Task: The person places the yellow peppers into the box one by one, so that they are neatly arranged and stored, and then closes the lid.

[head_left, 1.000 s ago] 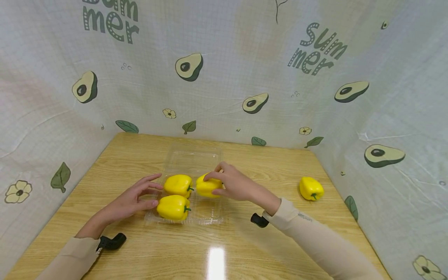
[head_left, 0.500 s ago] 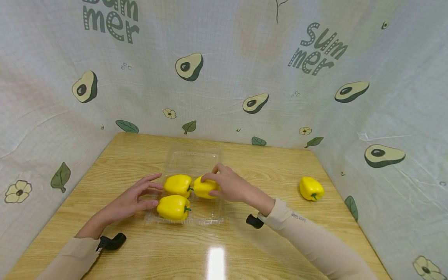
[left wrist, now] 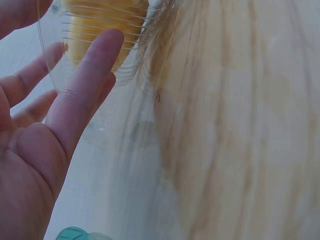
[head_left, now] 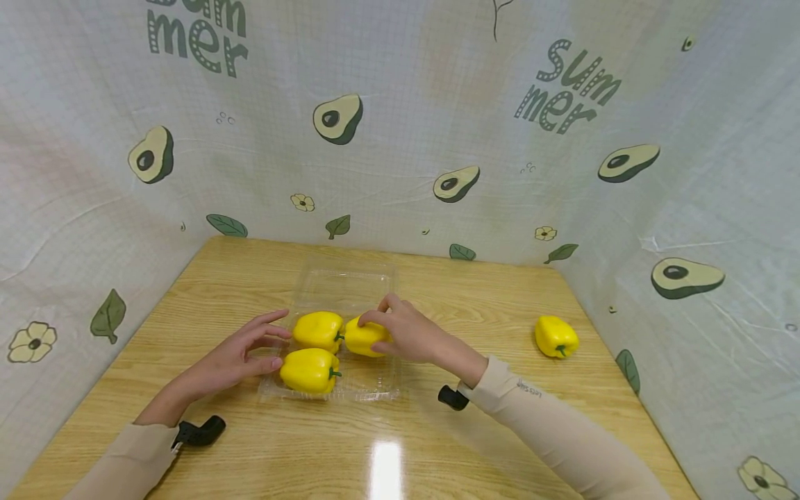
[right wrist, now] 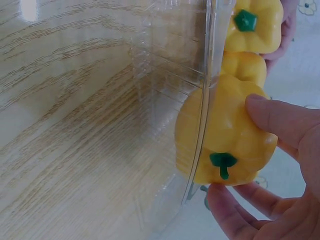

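My right hand [head_left: 412, 333] grips a yellow bell pepper [head_left: 360, 340] between thumb and fingers, in the back right part of a clear plastic clamshell box [head_left: 370, 384]. The right wrist view has this pepper's green stem facing down, the thumb on one side and fingertips under the other. Two more yellow peppers lie in the box's left half, one at the back [head_left: 315, 329] and another in front [head_left: 306, 370], stems pointing right. Relaxed, spread fingers of my left hand [head_left: 240, 353] rest at the box's left wall, as the left wrist view [left wrist: 75, 100] confirms.
The clear lid [head_left: 346, 283] lies folded back behind the box. Another yellow pepper [head_left: 555, 337] sits on the wooden table [head_left: 300, 444] at the far right. A white printed cloth [head_left: 400, 139] hangs round the back and sides.
My right hand has moved a little left and down with its pepper, which now sits close to the back left pepper's stem. The left hand has stayed put.
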`<state>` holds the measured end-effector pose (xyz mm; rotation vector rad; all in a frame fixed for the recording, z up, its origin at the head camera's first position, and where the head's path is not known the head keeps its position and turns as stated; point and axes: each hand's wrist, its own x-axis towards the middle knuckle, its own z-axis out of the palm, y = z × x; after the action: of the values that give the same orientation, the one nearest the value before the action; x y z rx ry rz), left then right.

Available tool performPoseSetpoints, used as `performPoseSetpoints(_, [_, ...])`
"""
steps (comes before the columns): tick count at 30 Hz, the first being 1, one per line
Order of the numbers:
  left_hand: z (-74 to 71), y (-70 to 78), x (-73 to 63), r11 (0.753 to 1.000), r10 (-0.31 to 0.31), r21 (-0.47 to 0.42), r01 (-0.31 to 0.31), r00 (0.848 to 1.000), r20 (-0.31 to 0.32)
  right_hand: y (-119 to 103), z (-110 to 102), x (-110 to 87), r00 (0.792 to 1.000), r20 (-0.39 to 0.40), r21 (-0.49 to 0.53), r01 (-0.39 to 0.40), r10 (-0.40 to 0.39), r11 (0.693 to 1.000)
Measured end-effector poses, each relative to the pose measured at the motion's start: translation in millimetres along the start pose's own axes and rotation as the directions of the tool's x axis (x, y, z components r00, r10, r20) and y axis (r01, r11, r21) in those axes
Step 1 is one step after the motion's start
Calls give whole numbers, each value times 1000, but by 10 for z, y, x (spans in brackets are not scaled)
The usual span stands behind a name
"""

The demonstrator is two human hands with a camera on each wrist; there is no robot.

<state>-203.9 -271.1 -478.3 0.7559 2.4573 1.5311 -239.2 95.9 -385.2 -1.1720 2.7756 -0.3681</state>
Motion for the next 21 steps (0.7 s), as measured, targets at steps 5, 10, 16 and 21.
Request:
performPoseSetpoints(5, [2, 0, 1, 1000, 3, 5, -3, 1000, -4, 10, 22, 7, 1000, 5, 20, -15, 15, 1000])
performPoseSetpoints(10, [1, -6, -2, 1000, 8, 8, -8, 1000, -2, 18, 33, 13, 1000, 12, 28, -29, 29, 999])
performPoseSetpoints(16, [-2, -7, 3, 1000, -1, 14, 1, 1000, -6, 36, 55, 11, 1000, 4, 34, -15, 15, 999])
performPoseSetpoints(21, [-7, 0, 8, 1000, -12, 8, 12, 1000, -6, 60, 82, 3, 1000, -9, 33, 4, -3, 999])
